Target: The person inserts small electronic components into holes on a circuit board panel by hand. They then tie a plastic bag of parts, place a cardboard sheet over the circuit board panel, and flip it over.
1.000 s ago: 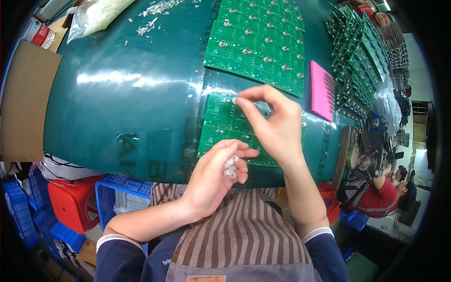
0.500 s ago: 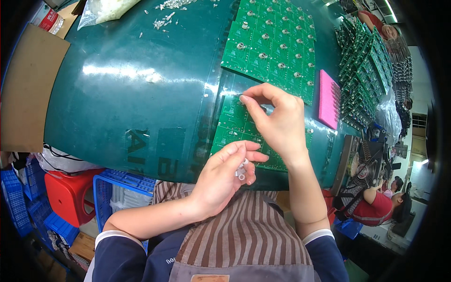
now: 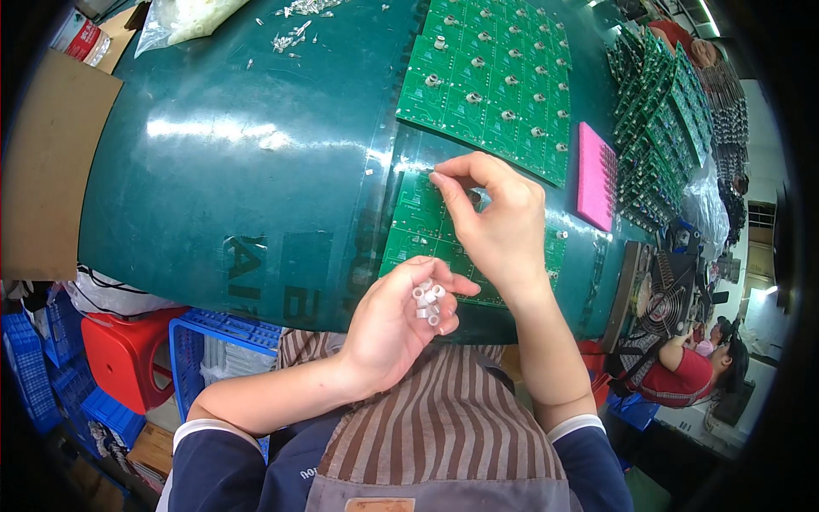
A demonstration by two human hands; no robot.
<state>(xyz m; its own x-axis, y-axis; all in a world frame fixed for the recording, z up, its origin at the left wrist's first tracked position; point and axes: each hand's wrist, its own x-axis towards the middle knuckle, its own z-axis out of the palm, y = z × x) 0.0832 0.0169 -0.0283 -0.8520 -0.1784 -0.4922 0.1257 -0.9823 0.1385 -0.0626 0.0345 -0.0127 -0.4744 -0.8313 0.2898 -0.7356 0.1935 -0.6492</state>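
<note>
Closest, at six o'clock, is a brown striped apron (image 3: 435,418) with one tan patch (image 3: 380,505); a dark blue shirt (image 3: 294,482) beside it bears small pale lettering.

At seven o'clock from the near circuit board (image 3: 418,209), the left hand (image 3: 384,320) is half closed, palm up, curled loosely round about five or six white tubular pieces (image 3: 421,313); overlap blurs the count. The right hand (image 3: 508,218) hangs over this board, hiding much of it, its thumb and forefinger pinched together at the ten o'clock corner. Whether a piece sits between those tips cannot be told.

Clockwise from that board lie one pink foam block (image 3: 590,175) with a row of pins at two o'clock and, between three and four, one fan (image 3: 661,294). One red stool (image 3: 126,358) is at eight o'clock. Large dark lettering (image 3: 246,260) marks the green table (image 3: 213,196) at nine, and one small white piece (image 3: 368,171) lies alone at ten.

Farther, at twelve, is a larger circuit panel (image 3: 493,83) with rows of round metal parts; stacked boards (image 3: 661,128) lean beyond the foam. Toward ten to eleven are scattered clear parts (image 3: 290,38), one plastic bag (image 3: 188,21) and a container (image 3: 83,41) with a red printed label.
</note>
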